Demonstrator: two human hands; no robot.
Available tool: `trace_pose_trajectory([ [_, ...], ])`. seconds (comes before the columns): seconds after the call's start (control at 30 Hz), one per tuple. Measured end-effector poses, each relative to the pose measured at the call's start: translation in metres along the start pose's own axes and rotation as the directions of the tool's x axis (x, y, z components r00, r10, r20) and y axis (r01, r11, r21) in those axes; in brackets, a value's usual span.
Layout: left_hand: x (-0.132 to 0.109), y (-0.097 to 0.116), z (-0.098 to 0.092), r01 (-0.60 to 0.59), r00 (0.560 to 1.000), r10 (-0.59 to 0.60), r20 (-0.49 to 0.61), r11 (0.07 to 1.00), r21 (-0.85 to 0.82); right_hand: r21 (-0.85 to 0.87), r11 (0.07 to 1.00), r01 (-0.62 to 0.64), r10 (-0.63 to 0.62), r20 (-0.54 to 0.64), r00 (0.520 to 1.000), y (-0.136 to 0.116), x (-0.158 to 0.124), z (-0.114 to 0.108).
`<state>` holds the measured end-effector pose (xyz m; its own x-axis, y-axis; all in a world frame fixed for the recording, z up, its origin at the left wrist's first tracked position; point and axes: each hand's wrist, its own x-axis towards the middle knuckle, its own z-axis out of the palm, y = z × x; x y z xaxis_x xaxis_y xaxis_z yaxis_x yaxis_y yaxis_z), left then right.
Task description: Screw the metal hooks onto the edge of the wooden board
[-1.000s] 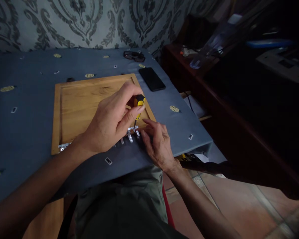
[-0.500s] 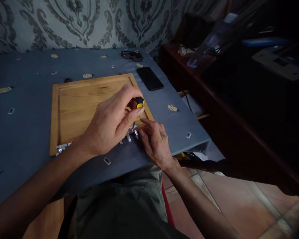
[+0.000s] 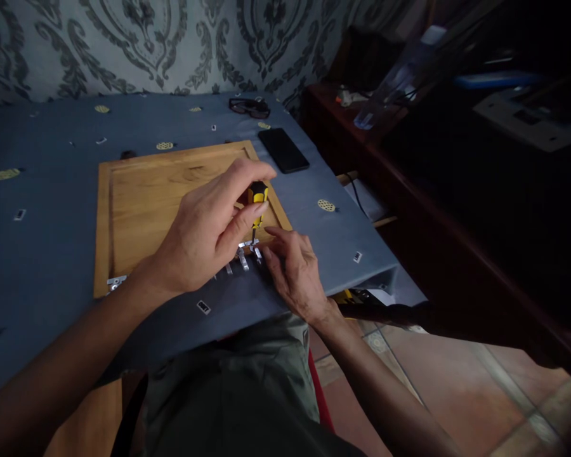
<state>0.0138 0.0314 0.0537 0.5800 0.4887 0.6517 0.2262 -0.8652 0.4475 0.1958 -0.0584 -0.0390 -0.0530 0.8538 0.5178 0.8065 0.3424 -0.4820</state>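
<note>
A yellow-and-black screwdriver [image 3: 257, 195] stands nearly upright in my left hand [image 3: 204, 222]. My thumb presses its handle, while the index finger reaches out over the top. The screwdriver's tip meets a metal hinge [image 3: 255, 249] at the near right corner of a wooden cabinet door [image 3: 147, 203]. From the right, my right hand [image 3: 297, 270] grips around this hinge with bent thumb and fingers, partly hiding it. Another metal hinge [image 3: 116, 282] sits at the door's near left corner, partly behind my left wrist. More metal pieces [image 3: 242, 259] show along the near edge.
Beyond the door, a black phone [image 3: 284, 150] and dark glasses [image 3: 250, 108] lie on the blue tablecloth [image 3: 42, 254]. A dark wooden desk [image 3: 342, 130] stands to the right, with a clear plastic bottle [image 3: 385, 95] on it. The patterned wall [image 3: 171, 44] rises behind the table.
The screwdriver handle has become more upright, and my left index finger has straightened away over its top. My right hand stays at the hinge. The view has shifted slightly.
</note>
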Motion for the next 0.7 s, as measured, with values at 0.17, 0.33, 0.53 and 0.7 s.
trace_pose_trajectory([
  [0.17, 0.002, -0.001, -0.002, -0.039, 0.999, 0.039, 0.025, 0.999, 0.007, 0.013, 0.999, -0.03, 0.03, 0.022, 0.999, 0.0, 0.0, 0.0],
  [0.33, 0.003, -0.001, 0.004, -0.049, 0.999, 0.049, 0.001, 0.999, 0.023, 0.015, 1.0, -0.008, 0.008, 0.004, 1.0, 0.001, 0.0, 0.001],
  [0.53, 0.009, -0.002, 0.012, -0.063, 0.997, 0.069, -0.043, 0.991, 0.118, 0.01, 1.0, -0.016, 0.016, 0.024, 1.0, 0.001, 0.0, 0.002],
  [0.7, 0.02, -0.003, 0.006, -0.053, 0.998, 0.049, 0.041, 0.992, 0.112, 0.01, 1.0, 0.008, -0.008, 0.006, 1.0, 0.001, 0.0, 0.002],
])
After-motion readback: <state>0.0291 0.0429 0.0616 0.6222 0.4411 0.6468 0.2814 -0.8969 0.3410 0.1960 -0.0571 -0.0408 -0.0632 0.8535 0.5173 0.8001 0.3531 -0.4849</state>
